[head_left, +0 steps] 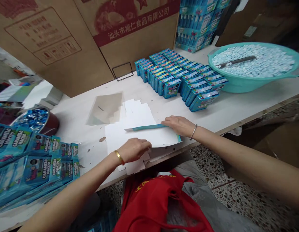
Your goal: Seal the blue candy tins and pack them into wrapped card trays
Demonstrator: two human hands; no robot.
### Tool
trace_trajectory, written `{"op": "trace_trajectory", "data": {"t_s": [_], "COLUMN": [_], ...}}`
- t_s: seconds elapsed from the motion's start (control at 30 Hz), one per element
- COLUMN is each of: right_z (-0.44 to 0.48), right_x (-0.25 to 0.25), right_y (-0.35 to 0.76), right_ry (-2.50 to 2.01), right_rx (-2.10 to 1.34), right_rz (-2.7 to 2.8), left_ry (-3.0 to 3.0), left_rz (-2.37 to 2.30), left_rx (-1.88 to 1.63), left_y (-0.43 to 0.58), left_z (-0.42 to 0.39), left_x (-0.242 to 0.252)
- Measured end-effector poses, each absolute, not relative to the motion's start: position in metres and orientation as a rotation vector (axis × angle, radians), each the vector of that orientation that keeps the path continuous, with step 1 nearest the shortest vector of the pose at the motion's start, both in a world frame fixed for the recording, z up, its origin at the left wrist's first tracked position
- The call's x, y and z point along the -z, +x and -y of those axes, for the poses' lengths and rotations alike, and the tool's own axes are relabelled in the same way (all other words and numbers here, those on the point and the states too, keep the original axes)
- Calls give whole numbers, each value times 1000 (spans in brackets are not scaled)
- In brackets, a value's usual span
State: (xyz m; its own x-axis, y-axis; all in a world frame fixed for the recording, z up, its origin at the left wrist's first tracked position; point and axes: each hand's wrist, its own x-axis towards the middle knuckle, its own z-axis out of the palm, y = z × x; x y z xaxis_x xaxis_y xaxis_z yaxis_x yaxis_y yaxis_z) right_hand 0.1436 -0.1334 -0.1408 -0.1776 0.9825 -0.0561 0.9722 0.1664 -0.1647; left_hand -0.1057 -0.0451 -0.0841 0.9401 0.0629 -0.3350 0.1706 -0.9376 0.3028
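Note:
In front of me lies a flat carton blank (pixel 161 137), white side up, its far edge turned up to show a blue printed strip. My right hand (pixel 179 125) is closed on the far right part of this edge, thumb and fingers pinching it. At the near left edge, the curled fingers of my left hand (pixel 136 150) are closed on the same blank; the fingertips are partly hidden. Beneath and beyond it, white cut card sheets (pixel 137 111) lie in a loose stack. A translucent brownish sheet (pixel 106 108) lies beside them.
Rows of small blue candy boxes (pixel 172 88) stand beyond my right hand. A turquoise basin (pixel 246 82) of pale wrapped candies holds a dark scoop (pixel 238 61). Left are blue packs (pixel 38 170) and a dark red bowl (pixel 52 124) of blue-wrapped pieces. Large cardboard cartons (pixel 91 64) wall the back.

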Motion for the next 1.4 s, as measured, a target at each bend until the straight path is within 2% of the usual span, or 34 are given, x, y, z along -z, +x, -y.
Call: {"op": "trace_trajectory", "data": {"t_s": [0.07, 0.17, 0.27, 0.37, 0.53, 0.7, 0.97, 1.13, 1.4], "right_z": [137, 157, 188, 207, 205, 201, 193, 181, 156], "right_x": [132, 119, 124, 149, 184, 179, 168, 159, 140], "right_y": [142, 124, 96, 77, 76, 72, 72, 82, 90], "right_ry": [-1963, -1878, -1798, -1839, -1884, -1901, -2091, -2060, -2079], "right_rx": [-325, -157, 48, 214, 292, 274, 26, -274, -750], "right_rz": [2138, 1927, 2104, 2180, 2176, 2194, 2216, 2262, 2312], "left_ry": [2658, 2454, 2314, 2315, 2598, 3074, 2812, 2533, 2497], "left_rz": [-311, -389, -382, -357, -195, -251, -644, -536, -444], "left_rx": [415, 392, 398, 342, 274, 180, 271, 338, 518], "left_y": [-101, -90, -86, -89, -102, -113, -107, -101, -91], "left_z": [35, 16, 7, 9, 20, 53, 72, 44, 29], "left_x": [92, 98, 100, 105, 113, 120, 123, 120, 115]}}
